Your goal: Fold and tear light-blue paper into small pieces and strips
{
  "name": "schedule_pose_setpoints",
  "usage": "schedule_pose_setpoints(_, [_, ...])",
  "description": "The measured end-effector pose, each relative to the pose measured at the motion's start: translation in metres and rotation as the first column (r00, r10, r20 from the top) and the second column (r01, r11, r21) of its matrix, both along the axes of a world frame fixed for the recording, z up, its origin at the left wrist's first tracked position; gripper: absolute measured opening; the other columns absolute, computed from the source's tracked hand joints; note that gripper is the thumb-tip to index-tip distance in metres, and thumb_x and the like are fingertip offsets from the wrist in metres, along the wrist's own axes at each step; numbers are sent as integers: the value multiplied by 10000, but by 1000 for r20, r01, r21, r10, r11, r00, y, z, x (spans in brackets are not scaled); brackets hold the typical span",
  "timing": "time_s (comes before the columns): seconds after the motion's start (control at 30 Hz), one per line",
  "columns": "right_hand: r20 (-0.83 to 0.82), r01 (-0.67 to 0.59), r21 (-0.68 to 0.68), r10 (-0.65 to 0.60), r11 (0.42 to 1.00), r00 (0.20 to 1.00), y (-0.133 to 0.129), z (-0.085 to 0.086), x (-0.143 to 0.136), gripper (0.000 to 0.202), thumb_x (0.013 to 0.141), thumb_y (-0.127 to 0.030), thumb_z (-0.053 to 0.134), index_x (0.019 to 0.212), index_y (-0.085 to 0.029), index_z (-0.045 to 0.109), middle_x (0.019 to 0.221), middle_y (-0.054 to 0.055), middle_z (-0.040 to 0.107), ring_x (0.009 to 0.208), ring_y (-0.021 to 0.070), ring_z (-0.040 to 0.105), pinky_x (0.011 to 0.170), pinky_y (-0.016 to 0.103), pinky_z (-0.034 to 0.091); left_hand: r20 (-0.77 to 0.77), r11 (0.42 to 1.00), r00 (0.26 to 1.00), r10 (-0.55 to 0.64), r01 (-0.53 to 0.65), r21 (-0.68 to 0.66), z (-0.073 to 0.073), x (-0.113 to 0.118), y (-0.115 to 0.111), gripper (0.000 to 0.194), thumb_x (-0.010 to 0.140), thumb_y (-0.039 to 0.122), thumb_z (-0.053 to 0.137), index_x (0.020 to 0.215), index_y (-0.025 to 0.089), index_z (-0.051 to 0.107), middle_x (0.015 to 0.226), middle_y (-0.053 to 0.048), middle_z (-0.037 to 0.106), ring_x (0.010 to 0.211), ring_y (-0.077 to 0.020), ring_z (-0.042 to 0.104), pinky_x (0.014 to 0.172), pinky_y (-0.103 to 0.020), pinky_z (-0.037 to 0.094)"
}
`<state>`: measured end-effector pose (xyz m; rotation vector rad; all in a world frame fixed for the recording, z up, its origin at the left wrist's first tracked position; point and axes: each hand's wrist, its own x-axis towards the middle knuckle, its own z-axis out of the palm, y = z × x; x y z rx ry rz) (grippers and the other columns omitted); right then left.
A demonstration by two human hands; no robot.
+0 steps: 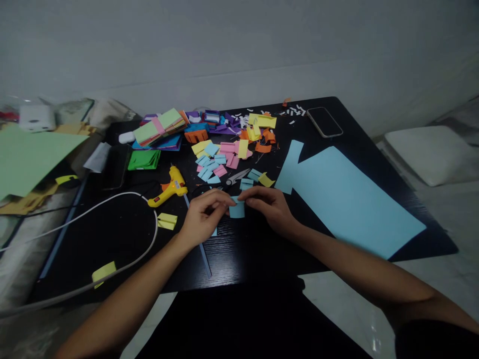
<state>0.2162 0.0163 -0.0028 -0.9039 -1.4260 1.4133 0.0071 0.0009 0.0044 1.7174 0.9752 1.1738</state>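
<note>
A small light blue paper piece (pixel 237 209) is held between both hands near the front of the black table. My left hand (pixel 205 214) pinches its left edge with thumb and fingers. On the other side, my right hand (pixel 271 205) has its fingertips closed on the upper right corner. Scissors (pixel 238 176) lie just beyond the hands, beside folded blue pieces (pixel 210 167). To the left of them rests a yellow glue gun (pixel 169 188), with a grey-blue stick (pixel 202 252) running toward the front edge and passing by my left hand.
Large light blue sheets (pixel 352 199) cover the right of the black table (pixel 258 259). A phone (pixel 325 122) lies at the back right. Stacked coloured papers (pixel 160 128) and pink, yellow and orange pieces stand behind. A white cable (pixel 149 247) loops across the left.
</note>
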Motion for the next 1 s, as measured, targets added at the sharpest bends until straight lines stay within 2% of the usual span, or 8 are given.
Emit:
schedule_pose_setpoints(0.13, [0,76,-7,-76,997,997,-2,-3,-4,213,813,-375,860,884,-216,739,855,18,754,784,165,704,738,304,600,-145,991,989,0,20,135,1,-4,-2,151,964,139,606,932,181,748,934,-61,715,830,-156,680,751,-285,560])
schedule_pose_setpoints(0.2, [-14,100,-11,-101,995,995,-3,-5,-6,292,774,-397,899,909,-221,710,872,14,753,806,167,719,758,306,617,-147,991,989,-9,28,130,0,-5,-3,105,953,155,620,911,177,715,928,-58,709,844,-161,676,766,-290,553])
schedule_pose_setpoints(0.27, [-28,104,-2,-104,995,994,-3,-7,-7,322,769,-398,908,950,-228,704,904,16,762,853,175,744,801,315,632,-104,997,994,24,-16,77,-3,-5,-4,52,943,195,652,894,178,663,908,-45,702,793,-149,666,726,-272,546])
schedule_pose_setpoints(0.4, [-38,121,32,-120,992,992,-4,-9,-8,291,797,-387,893,976,-236,721,924,18,785,892,187,773,864,342,650,-74,988,987,146,-149,-30,-9,0,-4,158,916,294,749,1001,186,672,845,-12,716,704,-128,666,681,-246,548])
schedule_pose_setpoints(0.57, [-30,141,13,-140,990,990,-7,-8,-9,314,771,-425,907,971,-243,748,922,20,802,892,206,785,876,369,662,-143,992,982,124,-126,0,-10,1,-3,118,948,299,731,992,194,759,812,-15,756,716,-136,699,688,-249,557])
schedule_pose_setpoints(0.73, [22,60,16,-60,998,998,-6,-4,-7,259,830,-400,860,1016,-237,780,942,25,805,869,185,771,836,335,644,-143,991,980,135,-130,43,-6,0,-3,81,945,266,737,968,197,772,820,-10,771,702,-124,699,668,-235,561])
schedule_pose_setpoints(0.83, [90,36,43,-40,998,995,-5,-3,-6,212,868,-413,824,970,-230,796,904,23,802,822,174,755,785,314,623,-147,990,980,134,-125,65,-6,1,-3,69,938,257,745,959,199,775,818,-8,774,703,-125,700,677,-238,568])
schedule_pose_setpoints(1.0, [118,68,114,-82,991,990,-3,-6,-7,201,883,-438,810,910,-239,797,876,17,801,806,177,747,767,313,600,-157,990,978,135,-128,52,-6,2,-4,82,940,270,745,963,198,778,817,-9,774,707,-127,700,690,-245,576])
